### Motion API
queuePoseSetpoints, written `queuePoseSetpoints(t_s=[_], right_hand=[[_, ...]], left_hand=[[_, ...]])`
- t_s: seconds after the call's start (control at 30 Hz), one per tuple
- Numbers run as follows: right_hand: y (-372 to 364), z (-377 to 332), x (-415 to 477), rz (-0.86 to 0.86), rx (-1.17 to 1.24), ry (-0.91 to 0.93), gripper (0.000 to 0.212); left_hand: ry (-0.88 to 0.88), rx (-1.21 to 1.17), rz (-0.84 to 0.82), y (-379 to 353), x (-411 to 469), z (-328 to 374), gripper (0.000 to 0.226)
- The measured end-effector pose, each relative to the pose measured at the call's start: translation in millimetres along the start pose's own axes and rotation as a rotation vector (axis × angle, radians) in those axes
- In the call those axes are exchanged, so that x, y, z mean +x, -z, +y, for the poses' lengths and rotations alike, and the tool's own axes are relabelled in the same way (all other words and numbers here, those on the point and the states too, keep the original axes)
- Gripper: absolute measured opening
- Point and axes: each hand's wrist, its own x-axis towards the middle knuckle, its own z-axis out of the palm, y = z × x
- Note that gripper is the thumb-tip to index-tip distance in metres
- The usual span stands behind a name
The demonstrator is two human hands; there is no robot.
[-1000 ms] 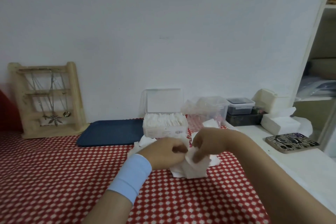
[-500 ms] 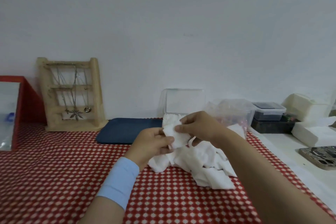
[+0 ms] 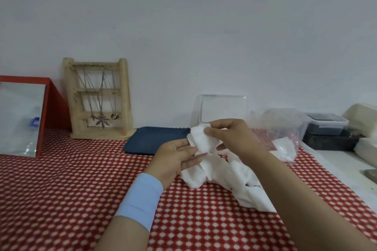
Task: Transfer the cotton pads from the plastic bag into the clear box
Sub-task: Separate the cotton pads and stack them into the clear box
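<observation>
since the cotton pads (image 3: 202,140) look soft and light, a pinch across the stack's flat faces suits, as the right hand (image 3: 230,134) does in the head view; the left hand (image 3: 175,155) steadies it with straight fingers. more lie heaped on the tablecloth (image 3: 81,189), some in the plastic bag (image 3: 285,126); what the clear box (image 3: 222,108) holds is hidden.

Mid-frame, pads (image 3: 224,175) heaped on cloth (image 3: 61,189), box (image 3: 222,108) behind, bag (image 3: 281,128) right, tray (image 3: 151,140) and rack (image 3: 98,100) left, mirror (image 3: 20,116) far left.

Both arms reach forward, the right hand (image 3: 230,136) pinching cotton pads (image 3: 201,141), the left hand (image 3: 175,157) straight-fingered just below.
</observation>
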Motion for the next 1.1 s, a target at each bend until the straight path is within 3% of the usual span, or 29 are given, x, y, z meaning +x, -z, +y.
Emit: queuePoseSetpoints(t_s=[0.13,0.33,0.93,1.1], right_hand=[[6.8,-3.4,3.9,0.020,-0.016,0.047,0.007],[-0.7,-0.7,-0.1,-0.123,-0.046,-0.029,0.010],[-10.1,-3.9,-3.1,-0.047,-0.145,0.052,0.006],[-0.2,-8.4,-4.6,-0.153,-0.187,-0.091,0.012]], left_hand=[[0.017,-0.007,0.053,3.8,1.7,-0.7,0.025],[0.015,-0.054,0.055,0.6,0.2,0.1,0.022],[0.002,-0.063,-0.036,2.2,-4.6,1.7,0.029],[0.018,-0.039,-0.012,4.5,-3.9,-0.2,0.025]])
